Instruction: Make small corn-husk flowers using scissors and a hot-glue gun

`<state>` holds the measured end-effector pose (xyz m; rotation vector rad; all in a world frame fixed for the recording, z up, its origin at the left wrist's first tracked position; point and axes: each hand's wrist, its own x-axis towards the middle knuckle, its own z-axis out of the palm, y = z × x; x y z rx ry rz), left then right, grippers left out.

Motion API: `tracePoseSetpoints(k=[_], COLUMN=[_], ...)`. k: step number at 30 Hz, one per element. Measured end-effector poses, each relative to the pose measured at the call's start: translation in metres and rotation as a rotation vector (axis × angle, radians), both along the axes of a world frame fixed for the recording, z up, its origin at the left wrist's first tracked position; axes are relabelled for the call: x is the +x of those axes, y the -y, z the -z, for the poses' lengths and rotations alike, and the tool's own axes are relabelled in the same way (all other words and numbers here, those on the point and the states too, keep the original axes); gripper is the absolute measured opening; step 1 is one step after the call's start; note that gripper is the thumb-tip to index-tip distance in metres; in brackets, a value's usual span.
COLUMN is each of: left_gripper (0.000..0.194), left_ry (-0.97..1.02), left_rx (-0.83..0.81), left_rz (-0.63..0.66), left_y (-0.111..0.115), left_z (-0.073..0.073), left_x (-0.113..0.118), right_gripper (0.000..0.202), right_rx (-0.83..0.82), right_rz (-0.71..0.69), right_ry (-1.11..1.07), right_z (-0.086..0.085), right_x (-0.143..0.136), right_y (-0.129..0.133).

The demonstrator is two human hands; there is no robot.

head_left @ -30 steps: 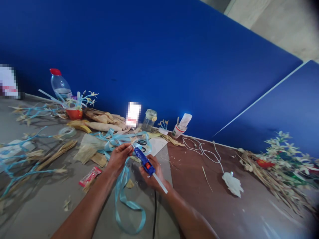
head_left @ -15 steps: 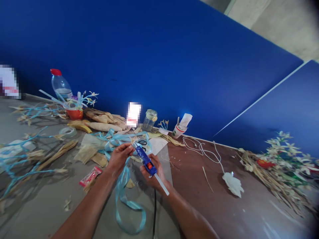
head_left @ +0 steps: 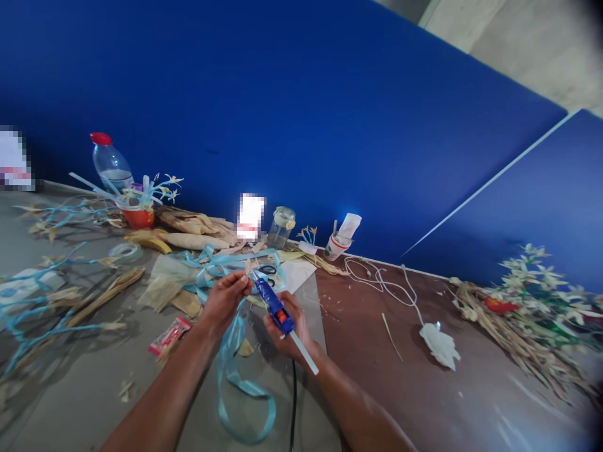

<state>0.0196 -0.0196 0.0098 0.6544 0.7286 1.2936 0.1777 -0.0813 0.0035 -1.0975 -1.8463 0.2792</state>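
Observation:
My right hand (head_left: 289,323) is wrapped round a blue glue gun (head_left: 273,303), whose nozzle points up and left; a pale glue stick (head_left: 304,353) sticks out of its rear. Just left of the nozzle, my left hand (head_left: 227,296) pinches a small pale piece (head_left: 250,267), perhaps a dried-husk flower; its exact shape is hard to make out. Light blue ribbon (head_left: 254,386) hangs or lies in a loop below my left hand, with more of it bunched behind. Black-handled scissors (head_left: 268,270) lie partly hidden behind the nozzle.
Blue-stemmed flowers (head_left: 35,301) lie at left near a tape roll (head_left: 125,252) and a red wrapper (head_left: 169,334). Behind stand a bottle (head_left: 110,164), a red cup (head_left: 139,217), a jar (head_left: 281,227) and a white cup (head_left: 335,246). A white cable (head_left: 377,279) and white flowers (head_left: 537,270) are at right.
The view has shifted slightly. The glue gun's nozzle has dipped a little beside my left fingertips; both hands keep their grips.

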Motion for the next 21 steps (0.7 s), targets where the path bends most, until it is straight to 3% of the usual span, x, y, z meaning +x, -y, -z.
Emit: tracePoseSetpoints(k=[14, 21], left_gripper=[0.022, 0.025], left_ry=[0.026, 0.025], left_rx=[0.025, 0.009], left_rz=[0.024, 0.028], left_y=[-0.0015, -0.001], left_z=[0.0056, 0.0032], left_x=[-0.0003, -0.0006], right_gripper=[0.009, 0.011], right_rx=[0.044, 0.048], right_rz=[0.006, -0.01], right_ry=[0.038, 0.036], right_z=[0.0052, -0.0017], right_x=[-0.0022, -0.0017], right_y=[-0.0032, -0.0014])
